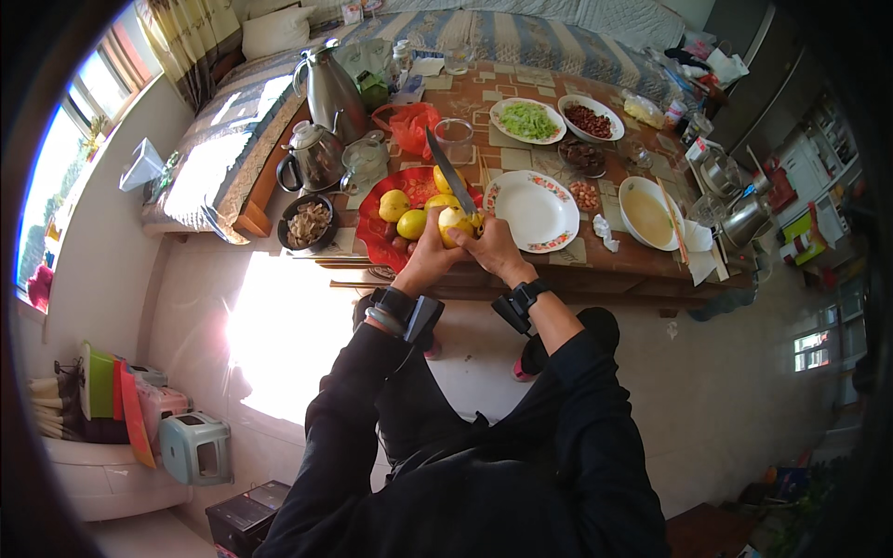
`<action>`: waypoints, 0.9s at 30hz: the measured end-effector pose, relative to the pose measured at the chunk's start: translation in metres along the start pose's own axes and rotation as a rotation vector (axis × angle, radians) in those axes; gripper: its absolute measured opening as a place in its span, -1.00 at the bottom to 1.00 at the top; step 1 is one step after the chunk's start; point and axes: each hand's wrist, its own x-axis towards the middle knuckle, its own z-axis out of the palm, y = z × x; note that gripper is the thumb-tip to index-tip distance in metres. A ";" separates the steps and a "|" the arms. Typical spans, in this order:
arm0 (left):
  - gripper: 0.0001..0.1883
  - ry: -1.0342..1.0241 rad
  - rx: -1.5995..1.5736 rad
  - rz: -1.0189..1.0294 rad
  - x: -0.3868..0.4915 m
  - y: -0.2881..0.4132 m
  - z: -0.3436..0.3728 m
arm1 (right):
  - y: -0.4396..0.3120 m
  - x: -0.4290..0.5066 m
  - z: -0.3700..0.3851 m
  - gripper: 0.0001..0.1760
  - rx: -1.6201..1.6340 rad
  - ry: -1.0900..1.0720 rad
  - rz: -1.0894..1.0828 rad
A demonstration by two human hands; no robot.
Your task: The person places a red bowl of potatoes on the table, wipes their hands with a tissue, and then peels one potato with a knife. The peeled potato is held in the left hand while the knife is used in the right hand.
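In my left hand (427, 264) is a round yellow fruit (453, 222), peeled pale on its upper part. My right hand (501, 250) grips a long knife (448, 167) at its handle end, close against the fruit; the blade points up and away from me. Yellow peel shows by the right fingers. Below and beyond both hands lies a red patterned tray (373, 199). It holds several yellow fruits (411, 224) and small dark reddish fruits (399, 243). Just right of my hands is a white plate with a floral rim (534, 209), bare in the middle.
Left of the tray stand a steel kettle (315, 157), a tall steel jug (331, 94) and a black bowl of dried pieces (307, 224). Farther back are chopped greens (524, 120) and red beans (589, 120). A bowl of cloudy liquid (645, 213) with chopsticks sits right.
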 end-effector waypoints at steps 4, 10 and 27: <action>-0.31 0.022 0.078 0.062 0.000 0.004 0.003 | 0.000 -0.002 -0.001 -0.06 -0.017 0.009 -0.023; -0.28 0.036 0.086 0.023 -0.002 0.007 0.005 | -0.003 -0.003 0.000 -0.06 -0.026 0.015 -0.054; -0.36 0.012 0.034 -0.121 -0.003 -0.004 0.000 | 0.000 -0.005 -0.003 -0.08 -0.058 -0.093 -0.028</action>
